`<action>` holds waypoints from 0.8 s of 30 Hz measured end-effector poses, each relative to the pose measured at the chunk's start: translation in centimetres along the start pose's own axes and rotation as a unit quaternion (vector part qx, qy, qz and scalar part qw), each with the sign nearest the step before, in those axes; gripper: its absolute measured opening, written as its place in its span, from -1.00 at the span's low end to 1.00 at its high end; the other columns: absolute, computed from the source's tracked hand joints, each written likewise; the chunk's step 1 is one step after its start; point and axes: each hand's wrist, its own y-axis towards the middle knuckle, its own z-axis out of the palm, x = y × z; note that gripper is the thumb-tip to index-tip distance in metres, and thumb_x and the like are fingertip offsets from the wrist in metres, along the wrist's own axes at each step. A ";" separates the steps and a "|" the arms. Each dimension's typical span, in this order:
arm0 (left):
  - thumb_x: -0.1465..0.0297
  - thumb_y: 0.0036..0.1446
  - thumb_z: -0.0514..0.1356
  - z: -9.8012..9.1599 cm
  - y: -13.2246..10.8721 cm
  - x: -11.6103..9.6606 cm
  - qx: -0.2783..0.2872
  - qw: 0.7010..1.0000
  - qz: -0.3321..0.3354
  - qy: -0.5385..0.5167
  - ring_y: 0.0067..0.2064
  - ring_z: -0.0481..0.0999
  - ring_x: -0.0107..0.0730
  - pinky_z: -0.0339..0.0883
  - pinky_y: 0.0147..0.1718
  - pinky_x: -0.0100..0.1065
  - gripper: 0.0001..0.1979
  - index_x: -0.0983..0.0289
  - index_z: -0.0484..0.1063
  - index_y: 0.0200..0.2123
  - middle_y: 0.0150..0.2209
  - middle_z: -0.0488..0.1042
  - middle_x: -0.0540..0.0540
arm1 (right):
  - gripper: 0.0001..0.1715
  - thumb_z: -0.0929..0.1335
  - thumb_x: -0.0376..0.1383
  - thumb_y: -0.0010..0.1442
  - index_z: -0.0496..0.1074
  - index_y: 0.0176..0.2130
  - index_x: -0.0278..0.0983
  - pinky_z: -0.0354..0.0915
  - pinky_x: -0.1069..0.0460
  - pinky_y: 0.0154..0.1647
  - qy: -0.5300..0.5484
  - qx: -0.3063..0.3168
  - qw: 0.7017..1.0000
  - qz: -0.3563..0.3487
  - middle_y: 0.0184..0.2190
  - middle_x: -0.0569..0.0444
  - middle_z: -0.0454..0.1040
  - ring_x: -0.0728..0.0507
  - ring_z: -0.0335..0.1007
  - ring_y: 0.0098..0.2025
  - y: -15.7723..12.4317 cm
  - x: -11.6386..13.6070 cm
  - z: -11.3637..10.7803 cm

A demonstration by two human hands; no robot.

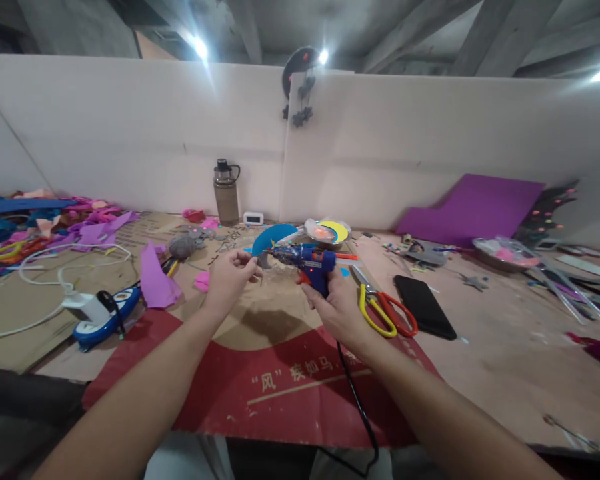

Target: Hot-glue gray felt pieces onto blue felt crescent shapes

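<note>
A blue glue gun [307,257] was held above a red-and-brown cardboard sheet [215,400], its handle clamped in the right hand's [339,307] fingers. Beside its nozzle, the left hand's [233,277] fingers were bent; whether anything was pinched could not be told. Scissors [371,292] and a black phone [424,307] were laid rightward.

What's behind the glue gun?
Behind the glue gun: a blue round piece, partly covered, and a bowl with yellow and pink pieces in or on it. Whatever sits directly behind the gun's body and the right hand can't be seen.
</note>
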 end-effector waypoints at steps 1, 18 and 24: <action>0.32 -0.01 0.23 0.1 -0.1 -0.1 0.002 1.000 0.002 -0.001 -0.52 0.55 -0.37 0.42 -0.52 -0.40 -0.82 0.31 0.34 -0.43 -0.56 0.53 0.08 | -0.53 0.28 -0.19 0.22 0.22 0.09 -0.27 0.38 -0.09 -0.25 -0.004 0.008 1.000 0.004 -0.18 -0.09 0.48 -0.15 0.41 -0.25 0.0 0.0 0.0; 0.39 -0.01 0.22 0.5 -0.5 -0.3 0.018 0.999 0.016 -0.026 -0.47 0.59 -0.33 0.47 -0.46 -0.39 -0.89 0.28 0.32 -0.45 -0.55 0.53 0.06 | -0.61 0.27 -0.21 0.22 0.24 0.03 -0.26 0.33 -0.21 -0.02 -0.067 0.015 0.997 -0.020 -0.12 -0.14 0.43 -0.25 0.38 -0.10 -0.3 -0.2 0.5; 0.41 -0.03 0.23 0.6 -0.5 -0.2 0.015 0.999 0.015 -0.030 -0.47 0.59 -0.32 0.46 -0.48 -0.40 -0.89 0.28 0.33 -0.47 -0.57 0.52 0.04 | -0.61 0.27 -0.24 0.21 0.25 0.04 -0.28 0.32 -0.19 0.00 -0.085 0.016 0.996 -0.030 -0.10 -0.13 0.45 -0.25 0.38 -0.08 -0.2 0.1 0.5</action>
